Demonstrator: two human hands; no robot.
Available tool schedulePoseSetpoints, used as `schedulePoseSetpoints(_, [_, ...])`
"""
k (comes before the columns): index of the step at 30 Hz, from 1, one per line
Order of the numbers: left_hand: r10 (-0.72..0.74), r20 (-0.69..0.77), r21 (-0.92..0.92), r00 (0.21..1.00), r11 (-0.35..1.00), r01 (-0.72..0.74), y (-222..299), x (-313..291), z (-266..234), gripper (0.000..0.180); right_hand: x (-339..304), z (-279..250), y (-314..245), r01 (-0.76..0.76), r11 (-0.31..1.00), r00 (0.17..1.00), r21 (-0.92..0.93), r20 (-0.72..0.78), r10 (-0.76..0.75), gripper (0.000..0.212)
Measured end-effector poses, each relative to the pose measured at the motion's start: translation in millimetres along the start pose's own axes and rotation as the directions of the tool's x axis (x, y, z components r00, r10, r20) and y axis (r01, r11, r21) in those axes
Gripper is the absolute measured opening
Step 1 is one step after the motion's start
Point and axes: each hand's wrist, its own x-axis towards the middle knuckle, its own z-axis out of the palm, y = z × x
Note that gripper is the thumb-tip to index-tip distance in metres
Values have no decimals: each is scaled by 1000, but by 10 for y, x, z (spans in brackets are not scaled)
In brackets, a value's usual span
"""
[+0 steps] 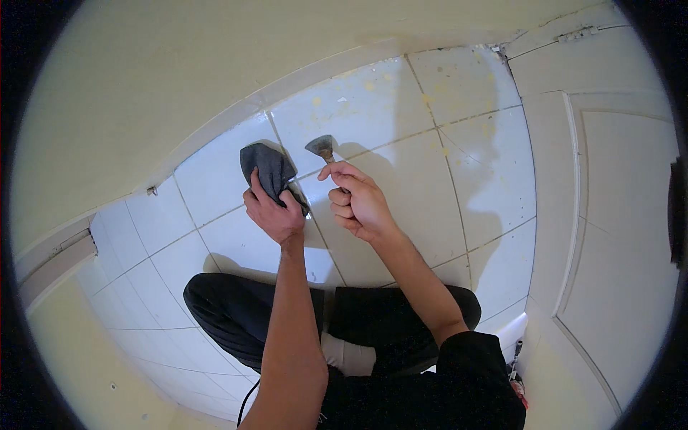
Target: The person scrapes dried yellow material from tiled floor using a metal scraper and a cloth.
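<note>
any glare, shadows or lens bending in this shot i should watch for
In the head view, the fisheye curves the baseboard and blackens the corners; soft shadows fall right of the scraper and toward the door; the glossy floor tiles left of the gray cloth look bright and bluish.

Left grip point(274, 213) palm-down, right grip point(363, 204) curled

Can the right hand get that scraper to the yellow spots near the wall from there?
Probably yes: the right hand grips the scraper, and only floor tile shows between it and the nearest yellow spots. The gray cloth lies off to the left.
</note>
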Motion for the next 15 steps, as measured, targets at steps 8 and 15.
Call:
schedulePoseSetpoints(8, [-12,6,-3,1000,1000,12,4,-10,11,70,0,-19,-28,22,1000,999,-17,-40,-23,20])
schedulePoseSetpoints(15, [-10,2,7,1000,1000,10,-1,2,-12,69,7,0,0,-3,1000,1000,19,-17,4,19])
